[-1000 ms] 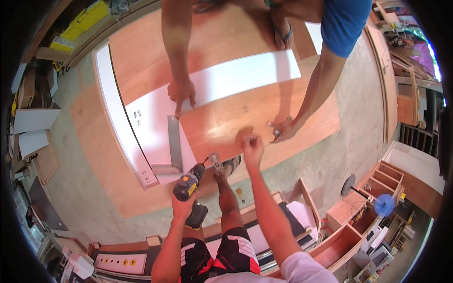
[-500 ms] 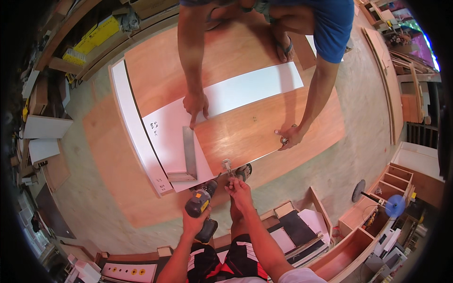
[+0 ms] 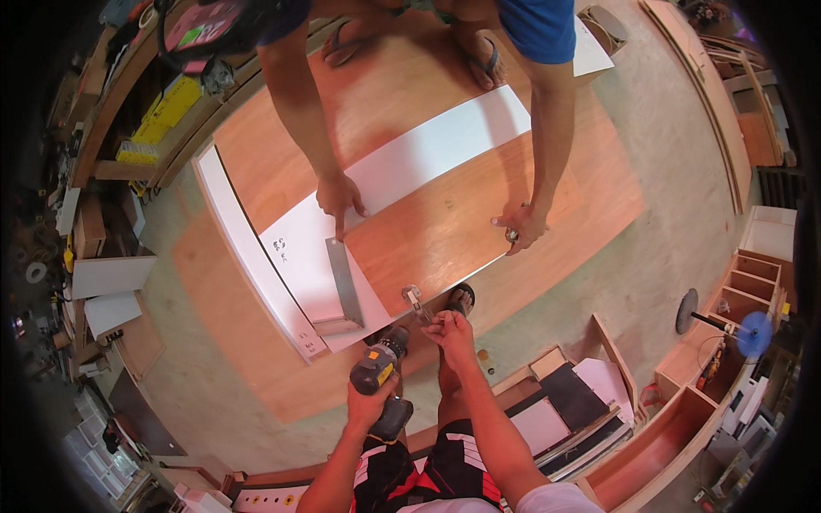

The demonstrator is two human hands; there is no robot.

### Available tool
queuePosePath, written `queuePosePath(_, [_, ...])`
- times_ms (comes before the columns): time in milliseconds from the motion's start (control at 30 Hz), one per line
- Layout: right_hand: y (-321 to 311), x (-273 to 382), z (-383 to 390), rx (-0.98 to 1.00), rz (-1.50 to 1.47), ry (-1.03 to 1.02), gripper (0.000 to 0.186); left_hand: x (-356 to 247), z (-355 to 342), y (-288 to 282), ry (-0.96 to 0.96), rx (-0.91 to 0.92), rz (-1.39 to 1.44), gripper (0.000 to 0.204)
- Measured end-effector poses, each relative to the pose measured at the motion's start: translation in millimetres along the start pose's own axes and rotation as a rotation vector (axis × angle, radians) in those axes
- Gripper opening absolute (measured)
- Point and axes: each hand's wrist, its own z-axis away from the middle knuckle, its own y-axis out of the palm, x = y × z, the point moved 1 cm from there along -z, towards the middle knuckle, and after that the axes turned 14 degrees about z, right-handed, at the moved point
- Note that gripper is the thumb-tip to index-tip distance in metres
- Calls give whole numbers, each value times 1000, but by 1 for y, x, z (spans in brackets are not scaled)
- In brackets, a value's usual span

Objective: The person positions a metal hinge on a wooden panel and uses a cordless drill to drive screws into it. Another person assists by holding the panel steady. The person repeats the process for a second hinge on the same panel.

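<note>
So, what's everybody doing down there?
The person's left grip holds a drill; the right grip is at a metal hinge on the near edge of a wooden panel. Opposite, a co-worker in blue leans over, with one finger by the end of an L-shaped square lying on a white board.

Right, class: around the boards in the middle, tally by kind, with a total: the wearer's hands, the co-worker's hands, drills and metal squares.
Wearer's left hand and right hand: 2
Co-worker's hands: 2
Drill: 1
Metal square: 1
Total: 6
</note>
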Motion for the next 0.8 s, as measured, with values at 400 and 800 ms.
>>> queuePosePath(400, [-66,47,18,-12,-17,46,35,-35,19,69,-3,39,-125,39])
queuePosePath(800, [-133,58,13,-210,8,86,27,-46,23,155,199,266,-388,76])
